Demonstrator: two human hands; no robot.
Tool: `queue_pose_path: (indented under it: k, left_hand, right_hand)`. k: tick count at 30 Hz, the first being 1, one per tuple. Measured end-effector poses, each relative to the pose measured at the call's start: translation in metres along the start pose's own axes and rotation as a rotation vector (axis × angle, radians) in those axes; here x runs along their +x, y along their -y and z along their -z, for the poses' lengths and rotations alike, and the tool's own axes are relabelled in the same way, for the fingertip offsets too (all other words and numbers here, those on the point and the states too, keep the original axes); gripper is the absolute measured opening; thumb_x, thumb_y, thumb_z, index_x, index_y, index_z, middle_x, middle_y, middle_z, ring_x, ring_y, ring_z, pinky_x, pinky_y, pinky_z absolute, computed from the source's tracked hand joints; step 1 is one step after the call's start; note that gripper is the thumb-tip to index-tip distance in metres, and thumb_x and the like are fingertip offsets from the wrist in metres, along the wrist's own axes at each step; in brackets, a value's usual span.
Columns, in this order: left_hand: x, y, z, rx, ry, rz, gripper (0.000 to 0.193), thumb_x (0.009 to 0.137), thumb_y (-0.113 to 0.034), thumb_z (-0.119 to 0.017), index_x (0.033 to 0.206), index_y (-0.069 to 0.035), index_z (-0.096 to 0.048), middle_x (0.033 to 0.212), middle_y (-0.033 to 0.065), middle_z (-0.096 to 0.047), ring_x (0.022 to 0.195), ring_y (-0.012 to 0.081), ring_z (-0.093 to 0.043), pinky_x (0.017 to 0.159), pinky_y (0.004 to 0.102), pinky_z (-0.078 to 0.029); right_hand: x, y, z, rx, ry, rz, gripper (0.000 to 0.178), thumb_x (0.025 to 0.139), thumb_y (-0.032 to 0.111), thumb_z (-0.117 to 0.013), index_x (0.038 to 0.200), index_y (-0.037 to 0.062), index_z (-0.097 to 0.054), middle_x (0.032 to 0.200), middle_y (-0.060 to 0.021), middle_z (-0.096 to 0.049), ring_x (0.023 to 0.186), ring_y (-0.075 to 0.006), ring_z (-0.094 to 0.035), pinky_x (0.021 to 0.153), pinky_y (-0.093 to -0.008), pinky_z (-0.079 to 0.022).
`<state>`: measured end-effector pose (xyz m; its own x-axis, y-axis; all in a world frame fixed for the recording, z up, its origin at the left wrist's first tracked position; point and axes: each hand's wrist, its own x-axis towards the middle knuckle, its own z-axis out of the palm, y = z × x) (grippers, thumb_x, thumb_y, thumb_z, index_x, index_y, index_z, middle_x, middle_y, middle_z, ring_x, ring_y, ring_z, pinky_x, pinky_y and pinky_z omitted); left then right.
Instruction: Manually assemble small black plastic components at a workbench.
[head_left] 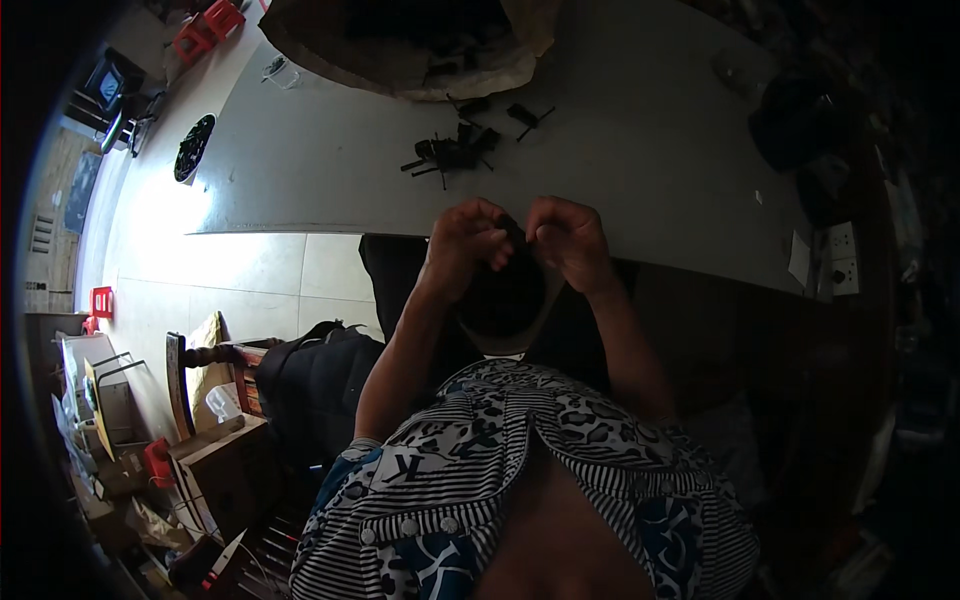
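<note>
My left hand point(465, 250) and my right hand point(570, 242) are raised close together at the table's near edge, fingers bent inward. Between the fingertips is a small black part point(515, 232); shadow hides its exact shape. The left fingers are closed around it, and the right thumb and finger pinch at its other side. Beneath the hands a dark round container point(503, 347) sits at my lap, its inside too dark to read. Ahead on the table lies a heap of small black parts with thin rods point(450, 153), with one similar piece point(528, 119) to its right.
A wide beige sack point(300, 55) with black pieces inside stands at the far side of the grey table point(640, 160). A clear cup point(282, 72) is left of it. A socket panel point(843, 258) is at right; a black bag point(325, 385) and cardboard box point(225, 465) are at left.
</note>
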<state>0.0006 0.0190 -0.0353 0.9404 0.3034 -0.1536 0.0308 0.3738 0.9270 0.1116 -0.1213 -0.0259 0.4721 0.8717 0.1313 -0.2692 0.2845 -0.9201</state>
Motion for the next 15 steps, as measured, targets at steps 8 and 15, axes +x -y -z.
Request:
queue_pose_path:
  k: [8,15]
  left_hand:
    - [-0.006,-0.016,-0.012,0.132,-0.024,-0.07,0.014,0.073,0.003,-0.057,0.086,0.002,-0.052,0.068,0.01,-0.061,0.053,0.0143,-0.058,0.048,0.0229,-0.048]
    - [-0.01,-0.015,-0.02,0.25,-0.138,-0.108,0.008,0.075,0.004,-0.057,0.082,0.002,-0.054,0.066,0.007,-0.059,0.054,0.0107,-0.058,0.048,0.0213,-0.046]
  right_hand:
    - [0.001,0.01,0.0,-0.061,-0.025,-0.194,0.013,0.078,0.011,-0.062,0.082,0.0069,-0.05,0.07,0.0039,-0.049,0.048,-0.0012,-0.038,0.041,-0.0152,-0.028]
    - [-0.005,0.002,-0.014,-0.08,-0.163,-0.209,0.008,0.081,0.01,-0.059,0.08,0.0077,-0.051,0.065,0.0058,-0.047,0.048,0.0004,-0.036,0.04,-0.0149,-0.026]
